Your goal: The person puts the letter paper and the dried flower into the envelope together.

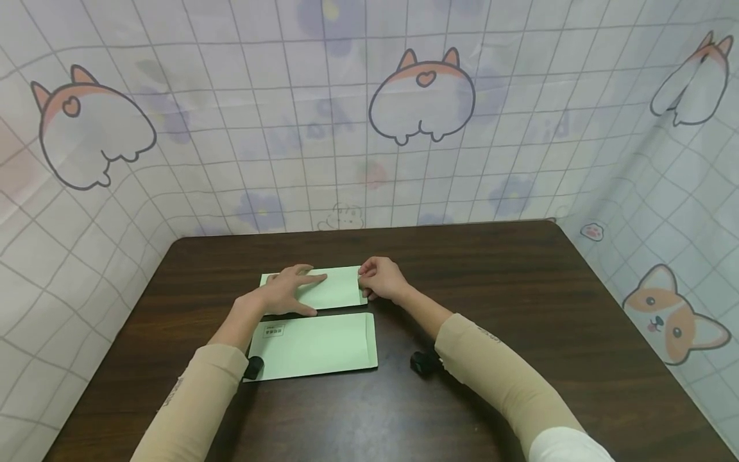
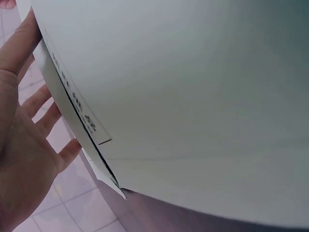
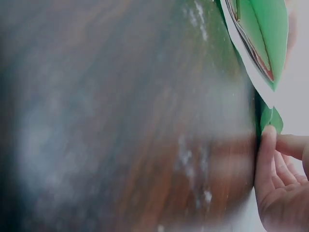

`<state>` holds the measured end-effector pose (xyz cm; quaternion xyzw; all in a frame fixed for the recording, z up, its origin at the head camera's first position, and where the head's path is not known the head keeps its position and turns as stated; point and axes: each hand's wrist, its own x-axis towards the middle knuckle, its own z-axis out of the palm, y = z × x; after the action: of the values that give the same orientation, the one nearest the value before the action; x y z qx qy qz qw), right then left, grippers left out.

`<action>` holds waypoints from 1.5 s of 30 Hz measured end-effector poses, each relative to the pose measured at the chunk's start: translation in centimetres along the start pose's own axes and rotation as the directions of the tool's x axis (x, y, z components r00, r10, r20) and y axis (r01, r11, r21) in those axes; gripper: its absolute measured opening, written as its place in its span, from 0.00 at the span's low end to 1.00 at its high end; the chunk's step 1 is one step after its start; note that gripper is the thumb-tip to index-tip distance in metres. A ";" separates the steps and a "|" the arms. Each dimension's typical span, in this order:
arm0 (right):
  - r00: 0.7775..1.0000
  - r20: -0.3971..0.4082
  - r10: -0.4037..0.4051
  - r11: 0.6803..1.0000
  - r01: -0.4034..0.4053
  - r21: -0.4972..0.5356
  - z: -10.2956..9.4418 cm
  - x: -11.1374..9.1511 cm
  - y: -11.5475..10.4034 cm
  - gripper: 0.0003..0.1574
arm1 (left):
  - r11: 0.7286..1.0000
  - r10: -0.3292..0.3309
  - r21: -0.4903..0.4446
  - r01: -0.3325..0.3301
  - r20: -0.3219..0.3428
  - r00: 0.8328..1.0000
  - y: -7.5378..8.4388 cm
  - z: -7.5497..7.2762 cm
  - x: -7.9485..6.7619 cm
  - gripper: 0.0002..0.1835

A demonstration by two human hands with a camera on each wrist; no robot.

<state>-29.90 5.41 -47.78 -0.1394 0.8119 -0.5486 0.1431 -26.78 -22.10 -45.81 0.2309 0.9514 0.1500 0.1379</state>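
Two pale green envelopes lie one behind the other. On the far envelope (image 1: 337, 290) rests my left hand (image 1: 283, 294), fingers spread and thumb pointing toward its near edge. My right hand (image 1: 383, 280) pinches the flap at that envelope's right end, thumb against curled fingers. In the right wrist view the thumb and index finger of the right hand (image 3: 282, 193) meet at the green flap (image 3: 271, 117). The near envelope (image 1: 317, 346) has a small printed box at its upper left and a flap strip along its right end. It fills most of the left wrist view.
Both envelopes lie on a dark wooden table (image 1: 491, 276). A small black device (image 1: 253, 367) at the left sleeve overlaps the near envelope's corner, and another black device (image 1: 424, 364) is by the right sleeve. A patterned white curtain (image 1: 323, 147) surrounds the table's back and sides.
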 end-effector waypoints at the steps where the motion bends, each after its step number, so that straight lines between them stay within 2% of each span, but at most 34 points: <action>1: 1.000 0.004 0.007 1.000 -0.007 0.021 0.0 0.0 0.1 0.10 | 1.000 0.000 -0.002 0.000 0.002 1.000 0.0 0.0 0.0 0.48; 6: 0.999 0.016 0.042 0.994 -0.044 0.103 -0.3 -0.4 0.1 0.16 | 1.000 0.004 -0.006 -0.004 0.000 1.000 -0.1 -0.1 -0.2 0.47; 11: 0.999 0.029 0.042 0.989 -0.046 0.144 -0.7 -0.5 0.4 0.18 | 1.000 0.005 -0.002 -0.005 -0.008 1.000 -0.3 0.1 -0.1 0.47; 25: 0.995 0.098 0.033 0.985 -0.049 0.167 -1.8 -1.1 1.0 0.16 | 1.000 0.014 -0.003 -0.014 -0.023 1.000 -1.2 0.3 -0.3 0.46; 33: 0.992 0.125 -0.002 0.994 -0.011 0.105 -3.4 -1.6 1.5 0.16 | 0.999 0.004 -0.045 -0.006 -0.050 0.999 -1.3 0.0 -0.7 0.42; 39: 0.992 0.120 -0.022 1.000 0.019 0.024 -5.2 -2.3 1.9 0.15 | 1.000 -0.006 -0.023 0.004 -0.077 0.997 -1.7 0.3 -0.9 0.43; 45: 0.991 0.129 -0.032 0.999 0.031 0.008 -6.3 -2.8 2.1 0.16 | 1.000 -0.016 -0.023 0.015 -0.067 0.998 -1.8 0.2 -0.9 0.44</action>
<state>-29.89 12.60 -47.29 -0.1871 0.7970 -0.5429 0.1871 -26.62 -23.99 -46.48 0.2168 0.9555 0.1673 0.1097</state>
